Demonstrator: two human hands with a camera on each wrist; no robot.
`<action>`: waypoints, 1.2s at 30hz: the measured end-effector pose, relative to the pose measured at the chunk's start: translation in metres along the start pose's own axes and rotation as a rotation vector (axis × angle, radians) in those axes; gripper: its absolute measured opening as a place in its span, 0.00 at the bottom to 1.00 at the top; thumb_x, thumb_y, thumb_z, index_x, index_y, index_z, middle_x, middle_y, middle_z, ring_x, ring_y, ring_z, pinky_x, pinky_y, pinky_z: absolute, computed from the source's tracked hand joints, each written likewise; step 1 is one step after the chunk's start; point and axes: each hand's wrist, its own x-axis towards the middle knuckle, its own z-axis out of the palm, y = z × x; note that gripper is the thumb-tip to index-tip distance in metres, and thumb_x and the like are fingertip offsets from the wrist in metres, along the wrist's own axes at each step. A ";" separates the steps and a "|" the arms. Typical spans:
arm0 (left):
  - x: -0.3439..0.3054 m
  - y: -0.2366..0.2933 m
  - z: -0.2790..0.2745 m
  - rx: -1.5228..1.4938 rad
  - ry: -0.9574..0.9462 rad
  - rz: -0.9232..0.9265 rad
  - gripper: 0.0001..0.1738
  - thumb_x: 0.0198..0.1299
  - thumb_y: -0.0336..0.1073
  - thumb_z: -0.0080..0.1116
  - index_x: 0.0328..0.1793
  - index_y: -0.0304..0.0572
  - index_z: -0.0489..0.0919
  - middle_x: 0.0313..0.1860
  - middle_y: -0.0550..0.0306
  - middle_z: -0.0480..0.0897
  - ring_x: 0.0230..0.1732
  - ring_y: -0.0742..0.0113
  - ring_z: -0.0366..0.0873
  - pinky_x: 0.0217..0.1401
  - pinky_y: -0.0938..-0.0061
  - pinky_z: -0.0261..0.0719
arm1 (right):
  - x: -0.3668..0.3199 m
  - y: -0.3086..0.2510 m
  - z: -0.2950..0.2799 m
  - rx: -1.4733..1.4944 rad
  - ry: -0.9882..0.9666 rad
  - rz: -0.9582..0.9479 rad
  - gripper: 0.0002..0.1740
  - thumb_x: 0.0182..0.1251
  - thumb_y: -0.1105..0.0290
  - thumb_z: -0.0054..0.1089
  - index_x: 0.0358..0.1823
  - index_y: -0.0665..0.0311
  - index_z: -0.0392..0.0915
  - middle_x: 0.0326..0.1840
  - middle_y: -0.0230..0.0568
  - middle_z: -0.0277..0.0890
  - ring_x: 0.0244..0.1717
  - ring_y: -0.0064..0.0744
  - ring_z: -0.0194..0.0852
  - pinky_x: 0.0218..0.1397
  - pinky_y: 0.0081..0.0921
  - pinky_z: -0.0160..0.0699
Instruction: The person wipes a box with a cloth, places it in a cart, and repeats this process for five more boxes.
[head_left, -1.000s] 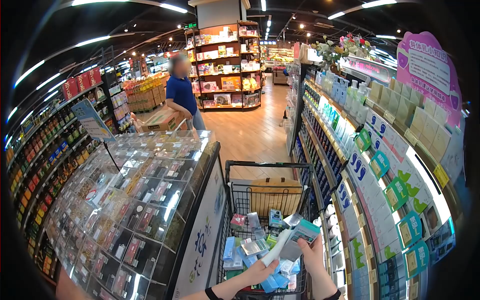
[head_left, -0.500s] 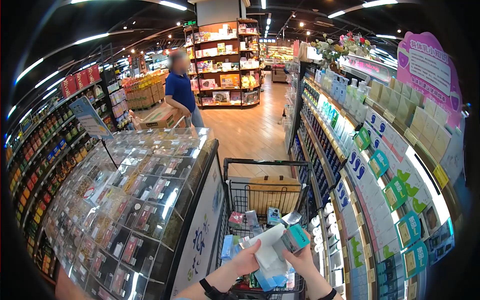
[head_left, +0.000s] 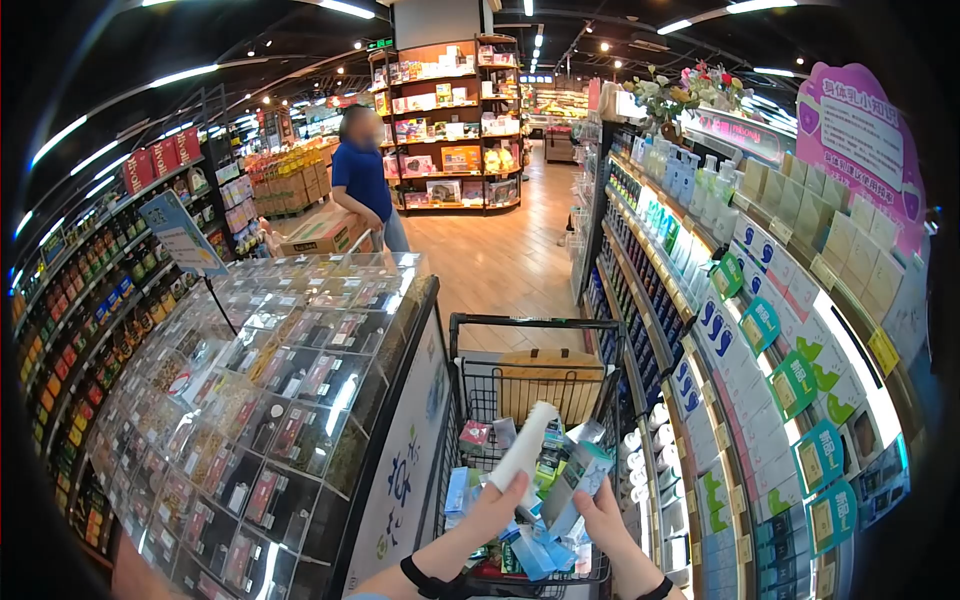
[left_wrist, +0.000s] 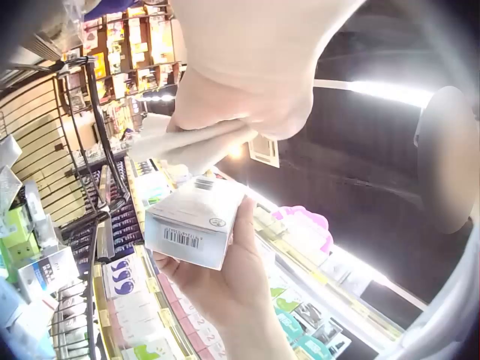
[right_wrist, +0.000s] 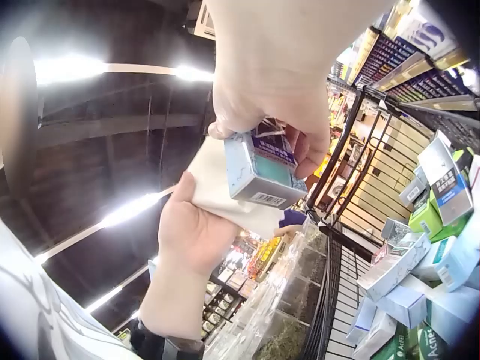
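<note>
Over a shopping cart (head_left: 452, 350), my left hand (head_left: 500, 508) grips a folded white cloth (head_left: 525, 445), thumb on the near face. The cloth slants up and away, seen nearly edge-on. My right hand (head_left: 605, 515) holds a small carton (head_left: 578, 487), pale blue-grey with a teal panel, just right of the cloth. In the left wrist view, a barcode shows on the carton's end (left_wrist: 184, 238), and the cloth (left_wrist: 187, 148) hangs from the fingers above it. In the right wrist view, the cloth (right_wrist: 214, 180) lies behind the carton (right_wrist: 259, 176), overlapped by it.
Several small boxes (right_wrist: 397, 270) lie jumbled in the cart, with a brown panel (head_left: 550, 385) at its far end. A clear-lidded bulk food stand (head_left: 270, 400) flanks it on the left, product shelves (head_left: 720, 370) on the right. A person in blue (head_left: 362, 185) stands ahead.
The cloth went from low beside the carton to spread against it, then up and left to a steep slant. The carton has been turned in my right hand, its teal side tilting away.
</note>
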 end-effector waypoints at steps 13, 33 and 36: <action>-0.018 -0.005 0.019 0.755 -0.618 0.428 0.31 0.67 0.44 0.42 0.75 0.54 0.49 0.77 0.55 0.39 0.76 0.48 0.30 0.74 0.57 0.41 | 0.017 0.035 -0.042 0.387 0.243 0.060 0.30 0.75 0.51 0.27 0.65 0.68 0.57 0.62 0.46 0.63 0.61 0.36 0.62 0.63 0.29 0.61; 0.010 -0.032 -0.033 -0.498 -0.011 -0.198 0.28 0.70 0.51 0.34 0.69 0.42 0.57 0.63 0.53 0.68 0.65 0.61 0.64 0.67 0.66 0.61 | 0.003 -0.012 0.022 -0.432 -0.206 -0.077 0.40 0.57 0.70 0.61 0.67 0.67 0.48 0.55 0.43 0.64 0.53 0.30 0.65 0.56 0.27 0.64; 0.004 -0.024 -0.029 0.263 -0.123 -0.150 0.30 0.70 0.45 0.37 0.72 0.39 0.51 0.69 0.50 0.60 0.69 0.60 0.57 0.69 0.72 0.54 | 0.006 0.030 0.016 -0.470 -0.250 0.077 0.36 0.63 0.66 0.57 0.67 0.69 0.48 0.53 0.42 0.66 0.49 0.26 0.66 0.50 0.24 0.68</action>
